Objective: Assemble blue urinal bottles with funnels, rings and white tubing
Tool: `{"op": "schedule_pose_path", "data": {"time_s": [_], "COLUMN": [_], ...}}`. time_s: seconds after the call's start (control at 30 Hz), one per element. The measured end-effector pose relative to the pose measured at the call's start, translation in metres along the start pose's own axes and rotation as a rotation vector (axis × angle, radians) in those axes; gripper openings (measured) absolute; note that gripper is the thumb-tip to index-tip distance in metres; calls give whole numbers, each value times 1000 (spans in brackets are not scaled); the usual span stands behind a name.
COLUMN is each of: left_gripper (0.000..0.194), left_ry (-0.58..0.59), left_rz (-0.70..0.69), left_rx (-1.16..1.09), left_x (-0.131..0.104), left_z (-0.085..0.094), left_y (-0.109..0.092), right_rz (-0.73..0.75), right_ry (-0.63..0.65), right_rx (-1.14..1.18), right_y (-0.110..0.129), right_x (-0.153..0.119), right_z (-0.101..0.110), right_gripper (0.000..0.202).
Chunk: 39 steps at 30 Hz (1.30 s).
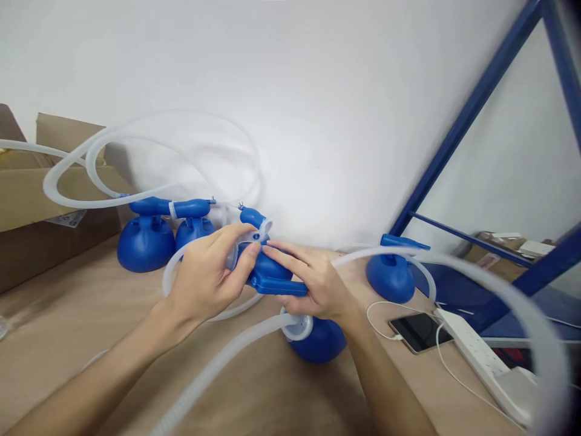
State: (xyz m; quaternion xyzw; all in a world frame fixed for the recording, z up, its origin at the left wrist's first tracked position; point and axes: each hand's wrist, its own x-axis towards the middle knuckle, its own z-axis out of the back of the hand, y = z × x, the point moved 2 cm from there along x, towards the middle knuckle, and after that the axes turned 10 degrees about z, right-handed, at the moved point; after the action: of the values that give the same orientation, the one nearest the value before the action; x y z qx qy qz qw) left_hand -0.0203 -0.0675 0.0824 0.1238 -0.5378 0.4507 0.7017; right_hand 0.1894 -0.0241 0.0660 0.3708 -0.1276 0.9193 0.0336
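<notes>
- Here, at the centre of the frame, the left hand (206, 275) pinches a white clip (259, 233) at the neck of a blue pump piece (271, 272), thumb and forefinger closed on it, seemingly to hold the joint steady.
- The right hand (313, 281) lies over the same piece from the right, fingers wrapped round its flat, squared edge, bracing it above the counter (91, 315).
- The piece is smooth, hard-looking moulded plastic; a rounded blue bulb (320, 342) sits just below the right hand, with a ribbed translucent hose (213, 369) running toward the lower left.
- Behind, left of centre, two more blue domes (146, 242) stand side by side under looping milky tubing (91, 163).
- Another dome (391, 277) stands to the right.
- Lower right: a phone (420, 331) on its cable, and a white power strip (485, 360).
- Far left, cardboard boxes (27, 200); far right, a blue metal frame (467, 115).
</notes>
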Motion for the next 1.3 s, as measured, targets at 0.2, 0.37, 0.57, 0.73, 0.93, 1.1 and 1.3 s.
{"op": "schedule_pose_path", "data": {"time_s": [0.2,0.37,0.57,0.73,0.93,1.1,1.3], "left_gripper": [34,28,21,33,24,17,16], "left_ry": [-93,-58,73,39,-103,-136,-87], "left_rz": [-378,-439,-287,-282,-194,-201,-191], "left_rx": [-14,-106,-112,-199,-215,-126,-125], "left_x": [-8,-8,-4,-7,-12,-10,-6], "left_z": [-2,-6,-7,-5,-4,-4,0], "left_y": [6,0,-10,-8,-5,-5,-5], "right_rz": [65,-100,-215,-224,-219,-153,51], "right_ry": [-103,-128,-125,-122,-122,-166,-155], "right_rx": [229,495,566,597,623,340,42], "right_y": [-13,-27,-32,-29,-25,-9,6], "right_x": [-6,-14,-19,-18,-14,-3,3], "right_z": [-1,-15,-17,-16,-16,-8,-1], "right_gripper": [61,63,60,54,45,48,49]}}
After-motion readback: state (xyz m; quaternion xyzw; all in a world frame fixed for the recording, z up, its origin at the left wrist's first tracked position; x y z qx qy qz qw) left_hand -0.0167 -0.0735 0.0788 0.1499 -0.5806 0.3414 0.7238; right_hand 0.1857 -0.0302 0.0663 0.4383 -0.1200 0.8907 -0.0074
